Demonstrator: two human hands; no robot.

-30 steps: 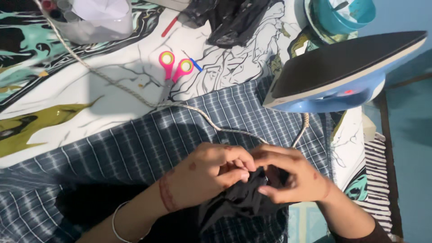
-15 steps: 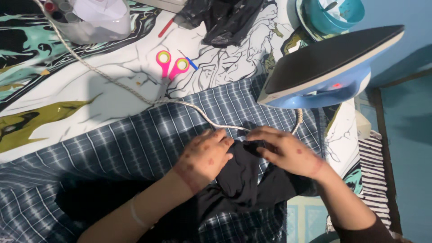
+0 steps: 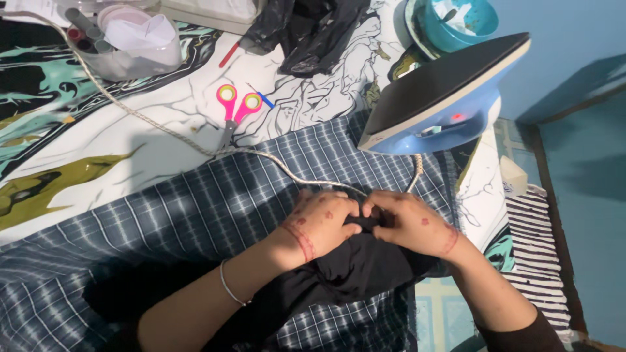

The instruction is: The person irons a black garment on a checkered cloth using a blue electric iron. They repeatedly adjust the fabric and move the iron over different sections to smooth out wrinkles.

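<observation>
A printed counter [image 3: 130, 140] filled the upper left of the frame; blue walls [image 3: 574, 39] stood at right. A checked cloth [image 3: 195, 215] covered it. An iron [image 3: 437, 98] stood upper right. At lower centre, the left hand [image 3: 323, 225] and right hand [image 3: 407, 225] both gripped black fabric [image 3: 352, 274].

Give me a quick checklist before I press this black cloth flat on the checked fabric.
1. Both hands on black cloth: ok, left hand and right hand pinch its top edge.
2. Iron parked upright, apart from hands: ok.
3. Iron cord off the work spot: not ok, it runs just above the fingers.
4. Scissors out of the way: ok.
5. Iron heat: cannot tell.
</observation>
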